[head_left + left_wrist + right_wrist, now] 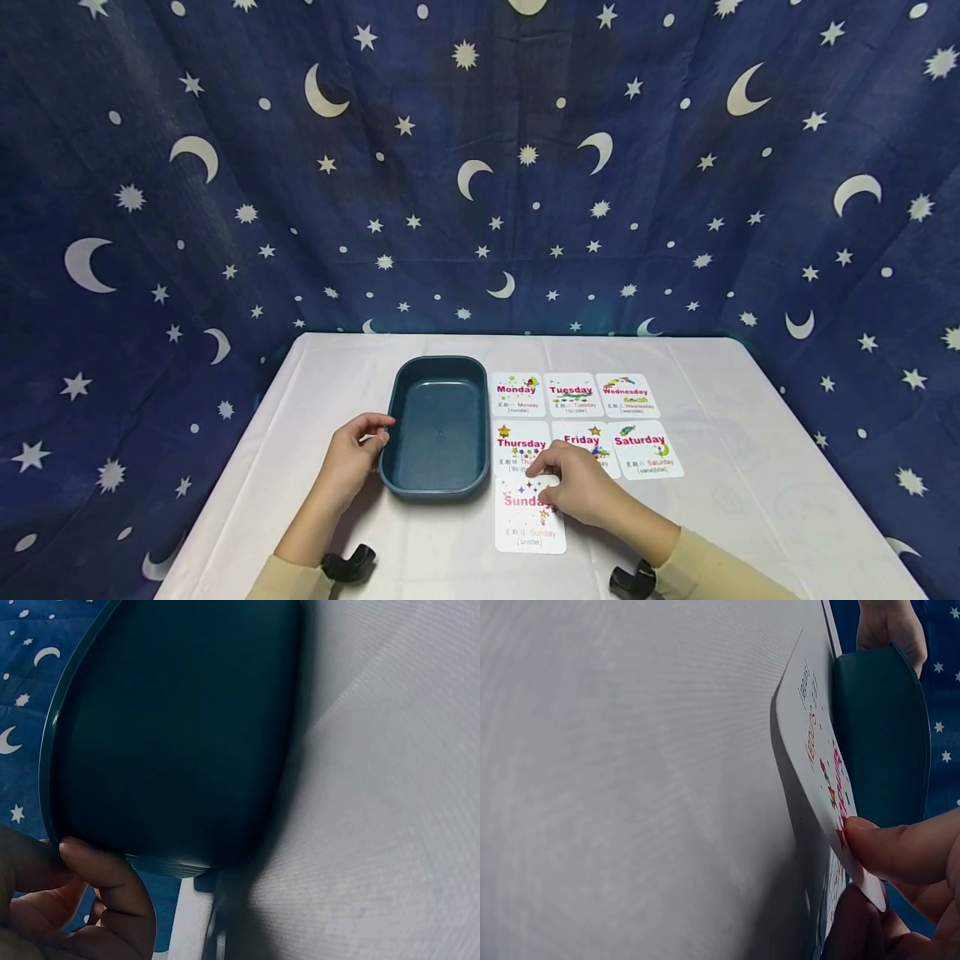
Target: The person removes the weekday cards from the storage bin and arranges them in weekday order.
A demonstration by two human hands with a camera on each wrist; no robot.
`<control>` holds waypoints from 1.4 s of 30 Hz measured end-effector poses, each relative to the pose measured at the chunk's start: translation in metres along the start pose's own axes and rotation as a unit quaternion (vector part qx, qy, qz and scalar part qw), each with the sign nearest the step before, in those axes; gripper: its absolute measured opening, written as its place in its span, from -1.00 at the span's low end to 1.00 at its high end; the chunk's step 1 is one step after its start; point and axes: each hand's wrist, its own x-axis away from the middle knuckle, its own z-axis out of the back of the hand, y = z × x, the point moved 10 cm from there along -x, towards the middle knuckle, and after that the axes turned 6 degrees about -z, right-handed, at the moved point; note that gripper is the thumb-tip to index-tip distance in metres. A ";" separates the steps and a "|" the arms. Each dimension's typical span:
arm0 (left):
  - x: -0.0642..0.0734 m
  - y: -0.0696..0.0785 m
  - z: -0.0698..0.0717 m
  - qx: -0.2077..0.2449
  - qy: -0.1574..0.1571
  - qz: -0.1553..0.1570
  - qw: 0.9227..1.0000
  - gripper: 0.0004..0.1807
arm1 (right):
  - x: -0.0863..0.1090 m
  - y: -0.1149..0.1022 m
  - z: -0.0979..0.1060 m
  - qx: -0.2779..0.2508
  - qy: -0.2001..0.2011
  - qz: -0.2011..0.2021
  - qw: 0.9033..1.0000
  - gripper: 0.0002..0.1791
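My left hand [351, 457] pinches the left rim of a dark teal rectangular bin [438, 433]; the left wrist view shows thumb and finger on the rim of the bin [172, 735]. Between thumb and fingers of my right hand [583, 487] is the edge of a white Sunday card [528, 533]. In the right wrist view this card [810, 735] is tilted, with one edge off the table. Just beyond it lie a Thursday card [517, 437] and a Friday card [579, 433], both partly covered by the right hand or the Sunday card.
A Monday card [517, 404], a Tuesday card [576, 406] and a Wednesday card [628, 400] form the back row, right of the bin. A Saturday card [648, 458] ends the front row. Behind the white-covered table [712, 400] hangs a blue star-and-moon curtain [420, 183].
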 end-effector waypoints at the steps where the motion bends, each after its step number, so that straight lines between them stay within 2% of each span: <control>1: 0.000 0.000 0.000 0.000 0.000 -0.001 1.000 -0.73 | 0.000 0.000 0.000 0.002 0.000 0.000 1.000 -0.60; 13: 0.000 -0.001 0.000 0.003 -0.002 0.003 1.000 -0.73 | 0.003 -0.001 -0.007 0.024 -0.009 0.012 1.000 -0.64; 18: 0.000 0.002 0.001 -0.010 0.001 -0.004 1.000 -0.74 | 0.004 -0.003 -0.007 0.037 -0.005 0.018 0.999 -0.66; 34: 0.003 0.002 0.000 -0.015 -0.005 0.005 1.000 -0.73 | 0.011 -0.006 0.000 0.096 0.034 0.012 0.995 -0.59; 42: 0.003 0.010 0.001 -0.052 -0.014 -0.017 0.998 -0.75 | 0.011 -0.007 0.004 0.104 0.056 0.009 0.993 -0.58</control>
